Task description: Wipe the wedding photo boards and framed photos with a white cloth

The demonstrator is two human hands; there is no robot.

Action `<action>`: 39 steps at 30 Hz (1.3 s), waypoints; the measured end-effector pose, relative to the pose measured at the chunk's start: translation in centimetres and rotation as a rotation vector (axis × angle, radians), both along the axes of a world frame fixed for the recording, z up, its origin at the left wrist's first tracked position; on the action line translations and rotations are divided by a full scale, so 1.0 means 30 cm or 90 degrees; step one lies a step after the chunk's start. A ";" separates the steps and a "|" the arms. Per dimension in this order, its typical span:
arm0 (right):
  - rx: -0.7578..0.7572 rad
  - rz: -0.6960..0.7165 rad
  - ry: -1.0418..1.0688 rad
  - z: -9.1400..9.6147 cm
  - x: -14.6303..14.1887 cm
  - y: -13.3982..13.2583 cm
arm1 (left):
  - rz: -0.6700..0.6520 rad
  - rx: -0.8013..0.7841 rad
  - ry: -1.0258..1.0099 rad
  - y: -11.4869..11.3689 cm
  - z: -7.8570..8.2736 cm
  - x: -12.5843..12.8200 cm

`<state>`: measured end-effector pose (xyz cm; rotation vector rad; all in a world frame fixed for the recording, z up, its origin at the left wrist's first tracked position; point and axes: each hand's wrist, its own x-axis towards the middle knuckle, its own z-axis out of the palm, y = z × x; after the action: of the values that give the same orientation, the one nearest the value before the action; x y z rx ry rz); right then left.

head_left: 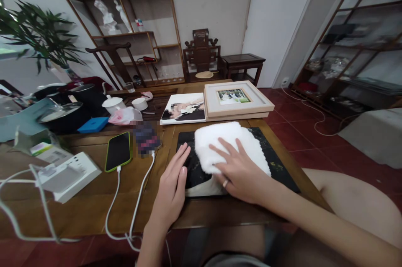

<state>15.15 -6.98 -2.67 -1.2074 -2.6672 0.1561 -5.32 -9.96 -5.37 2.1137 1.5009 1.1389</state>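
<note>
A folded white towel lies on a black, glossy rectangular panel near the table's front edge. Pressed flat on the towel, my right hand has its fingers spread; a ring shows on one finger. My left hand rests along the panel's left edge, fingers stretched out and holding nothing. Gold-coloured specks show on the panel's right part, and a pale patch on its near part. The towel hides the panel's middle.
Behind the panel lie a photo print and stacked pale wooden frames. To the left are a phone on a white cable, a blurred dark item, a white power strip, a blue box and a white teapot.
</note>
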 end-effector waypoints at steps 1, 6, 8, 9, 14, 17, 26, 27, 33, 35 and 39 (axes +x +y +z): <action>-0.006 0.041 0.007 0.003 -0.004 -0.020 | 0.002 0.006 -0.007 -0.002 0.000 -0.001; -0.052 0.221 0.013 0.024 0.004 -0.106 | 0.022 0.026 -0.020 -0.002 -0.008 -0.008; -0.076 0.265 0.016 0.036 0.022 -0.130 | 0.022 0.017 -0.022 -0.002 -0.009 -0.009; -0.093 0.281 0.016 0.042 0.033 -0.138 | 0.016 0.012 -0.021 -0.002 -0.008 -0.009; -0.143 0.274 0.027 0.056 0.098 -0.139 | -0.022 -0.036 0.027 0.001 -0.007 -0.009; -0.099 0.215 0.046 0.041 0.134 -0.114 | -0.024 -0.054 0.069 0.010 -0.014 -0.008; -0.064 0.046 0.023 0.047 0.147 0.037 | 0.013 -0.006 0.114 0.020 -0.028 0.001; -0.079 0.041 0.024 0.055 0.135 0.057 | 0.015 -0.003 0.112 0.020 -0.027 0.001; -0.103 0.067 0.050 0.071 0.002 0.174 | 0.005 0.025 0.100 0.018 -0.023 -0.002; -0.105 0.085 0.063 0.067 -0.049 0.198 | 0.004 0.025 0.104 0.020 -0.024 -0.002; -0.092 0.104 0.074 0.054 -0.105 0.200 | 0.000 0.023 0.112 0.023 -0.027 0.000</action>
<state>11.99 -0.99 -1.06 -0.9834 -2.6885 0.4386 -5.33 -9.28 -6.19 2.2914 1.5653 1.0091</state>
